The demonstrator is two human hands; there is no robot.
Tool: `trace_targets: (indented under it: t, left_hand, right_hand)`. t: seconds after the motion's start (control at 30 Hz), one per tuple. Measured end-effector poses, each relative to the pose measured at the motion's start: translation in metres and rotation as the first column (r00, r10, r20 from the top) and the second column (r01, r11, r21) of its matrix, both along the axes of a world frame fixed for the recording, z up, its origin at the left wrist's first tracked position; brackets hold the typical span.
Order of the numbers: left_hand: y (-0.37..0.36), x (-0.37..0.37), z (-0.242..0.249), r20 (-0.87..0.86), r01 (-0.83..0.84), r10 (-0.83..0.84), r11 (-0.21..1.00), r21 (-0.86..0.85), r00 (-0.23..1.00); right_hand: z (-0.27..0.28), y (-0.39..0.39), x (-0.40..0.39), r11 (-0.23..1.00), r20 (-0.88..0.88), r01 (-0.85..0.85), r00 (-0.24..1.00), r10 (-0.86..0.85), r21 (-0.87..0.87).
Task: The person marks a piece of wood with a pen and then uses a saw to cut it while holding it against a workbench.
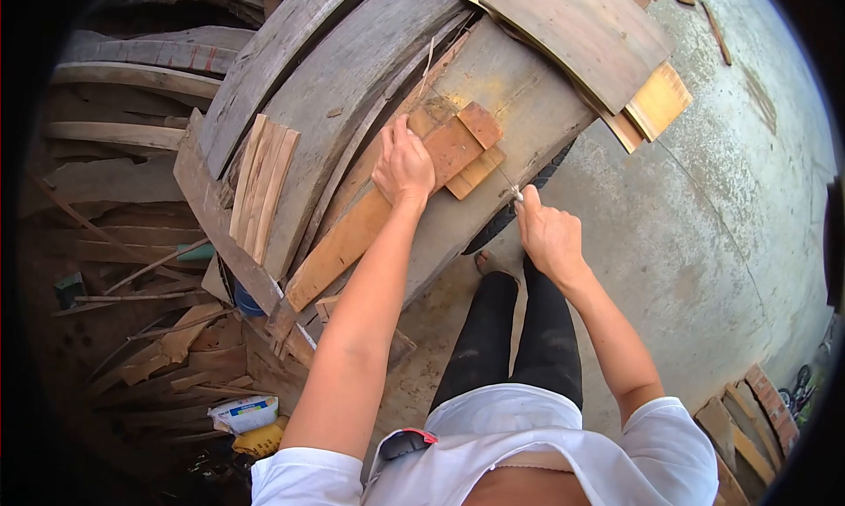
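Observation:
My left hand (405, 165) grips the edge of a reddish-brown wooden block (453, 150), fingers curled over its left side. A smaller block (480, 125) sits at its upper right end, and a lighter wood piece (475, 173) sticks out beneath. Under my left wrist runs a long, narrow board (339, 251). My right hand (550, 233) is closed in a fist just off the bench edge, around the pale end of a thin, wire-like tool (516, 192) that reaches toward the blocks. Most of the tool's grip is hidden in the fist. Yellowish sawdust (456, 99) lies behind the blocks.
The bench is made of thick grey planks (352, 75). Stacked curved boards (581, 40) overhang its far right end, and thin strips (264, 185) lie at the left. Scrap wood (185, 348) and a white bag (245, 414) are on the left floor; more offcuts (748, 427) stand lower right.

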State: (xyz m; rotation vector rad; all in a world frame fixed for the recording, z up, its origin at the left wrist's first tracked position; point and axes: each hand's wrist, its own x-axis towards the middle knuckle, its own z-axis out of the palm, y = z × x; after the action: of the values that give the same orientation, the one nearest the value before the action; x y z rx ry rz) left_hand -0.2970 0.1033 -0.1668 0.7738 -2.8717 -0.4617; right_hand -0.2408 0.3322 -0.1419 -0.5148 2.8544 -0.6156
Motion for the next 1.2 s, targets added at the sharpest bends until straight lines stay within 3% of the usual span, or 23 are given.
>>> trace_targets:
  t: [0.13, 0.27, 0.37, 0.47, 0.6, 0.67, 0.77, 1.0, 1.2]
  left_hand:
    - [-0.002, 0.001, -0.003, 0.018, -0.013, 0.013, 1.0, -0.01, 1.0]
    - [-0.001, 0.0, 0.0, 0.027, -0.027, 0.027, 1.0, 0.005, 0.999]
    - [0.001, 0.004, -0.001, 0.05, -0.035, 0.034, 0.999, 0.017, 0.998]
    - [-0.001, -0.001, 0.0, 0.062, -0.041, 0.04, 0.999, 0.018, 0.997]
    - [-0.001, 0.002, 0.001, 0.06, -0.042, 0.041, 0.999, 0.019, 0.997]
    - [0.001, 0.0, 0.001, 0.051, -0.053, 0.051, 0.998, 0.026, 0.997]
    - [-0.001, 0.003, 0.002, 0.047, -0.048, 0.049, 0.999, -0.011, 0.998]
    - [-0.002, 0.002, 0.0, 0.044, -0.063, 0.062, 0.998, 0.022, 0.997]
    - [0.0, 0.005, 0.001, 0.022, -0.055, 0.055, 0.998, 0.015, 0.998]
  right_hand:
    - [0.006, 0.003, 0.008, 1.0, 0.051, 0.019, 0.998, -0.019, 0.011]
    - [-0.02, -0.046, -0.044, 0.996, -0.117, 0.027, 0.992, -0.037, -0.082]
    - [-0.016, -0.033, -0.038, 0.999, -0.121, -0.019, 0.993, 0.014, -0.047]
    - [-0.003, 0.008, 0.005, 1.0, 0.009, -0.015, 1.0, 0.015, 0.002]
    - [0.002, 0.006, 0.009, 1.0, 0.11, 0.003, 0.994, -0.004, 0.005]
    - [-0.012, -0.024, -0.02, 0.999, -0.053, -0.016, 0.999, 0.015, -0.03]
    - [-0.021, -0.041, -0.044, 0.993, -0.16, -0.048, 0.987, 0.03, -0.107]
    - [-0.004, 0.017, 0.023, 0.999, 0.061, -0.014, 0.998, 0.011, 0.044]
    - [-0.022, -0.043, -0.046, 0.997, -0.19, -0.047, 0.981, 0.034, -0.064]
